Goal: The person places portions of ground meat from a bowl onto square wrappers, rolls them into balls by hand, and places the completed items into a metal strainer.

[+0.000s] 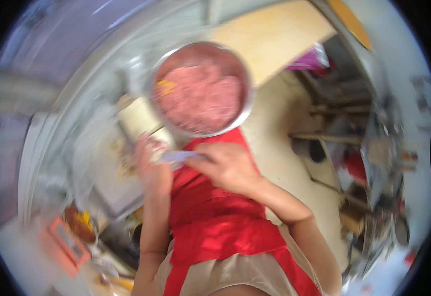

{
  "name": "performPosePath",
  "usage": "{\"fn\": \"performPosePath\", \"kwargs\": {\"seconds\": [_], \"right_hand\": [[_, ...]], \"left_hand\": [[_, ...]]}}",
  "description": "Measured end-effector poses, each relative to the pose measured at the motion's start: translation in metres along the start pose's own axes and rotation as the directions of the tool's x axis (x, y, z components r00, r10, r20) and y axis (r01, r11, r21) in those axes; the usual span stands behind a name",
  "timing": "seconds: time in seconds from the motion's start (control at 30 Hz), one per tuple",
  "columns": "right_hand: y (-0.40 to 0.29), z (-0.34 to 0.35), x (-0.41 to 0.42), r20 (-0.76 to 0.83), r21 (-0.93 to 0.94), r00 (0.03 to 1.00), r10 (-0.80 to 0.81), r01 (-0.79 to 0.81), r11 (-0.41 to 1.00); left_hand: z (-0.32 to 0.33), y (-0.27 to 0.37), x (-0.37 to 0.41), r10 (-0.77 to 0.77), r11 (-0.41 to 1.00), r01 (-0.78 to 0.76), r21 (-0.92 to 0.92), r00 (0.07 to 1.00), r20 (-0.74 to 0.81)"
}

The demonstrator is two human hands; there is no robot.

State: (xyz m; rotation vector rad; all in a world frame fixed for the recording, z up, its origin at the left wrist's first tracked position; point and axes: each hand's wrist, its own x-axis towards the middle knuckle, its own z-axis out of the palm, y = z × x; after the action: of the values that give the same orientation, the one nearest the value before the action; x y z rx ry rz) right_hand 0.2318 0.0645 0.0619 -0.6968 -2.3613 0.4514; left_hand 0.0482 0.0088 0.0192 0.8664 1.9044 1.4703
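Observation:
A wide metal bowl point(248, 107) holds pink minced meat point(204, 96) with a yellow patch at its left side. Just below the bowl, my right hand point(224, 162) grips a pale blue flat tool point(180, 156), possibly a spreader. Its far end reaches towards my left hand point(148, 162), which is upright and blurred. At the left fingers is a pale piece with pinkish matter point(158, 144); whether the hand holds it is unclear. Beyond the left fingertips lies a pale block or stack, perhaps dough wrappers point(139, 114).
A tray point(115, 188) with small pale pieces lies left of my left hand. A light wooden board point(274, 33) is behind the bowl. An orange-rimmed container point(69, 246) stands lower left. Cluttered shelves point(326, 138) stand at the right, beyond the floor.

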Motion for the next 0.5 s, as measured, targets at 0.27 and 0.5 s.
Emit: {"fn": "performPosePath", "kwargs": {"seconds": [0.27, 0.5], "right_hand": [[-0.007, 0.001, 0.007, -0.158, -0.027, 0.981, -0.111, 0.108, 0.994], [0.001, 0.018, 0.002, -0.165, -0.059, 0.982, -0.097, 0.088, 0.994]], "left_hand": [[-0.017, -0.012, 0.005, -0.251, 0.772, 0.193, -0.605, 0.968, -0.012], [-0.005, -0.014, -0.007, -0.137, 0.923, 0.115, -0.367, 0.99, -0.034]]}}
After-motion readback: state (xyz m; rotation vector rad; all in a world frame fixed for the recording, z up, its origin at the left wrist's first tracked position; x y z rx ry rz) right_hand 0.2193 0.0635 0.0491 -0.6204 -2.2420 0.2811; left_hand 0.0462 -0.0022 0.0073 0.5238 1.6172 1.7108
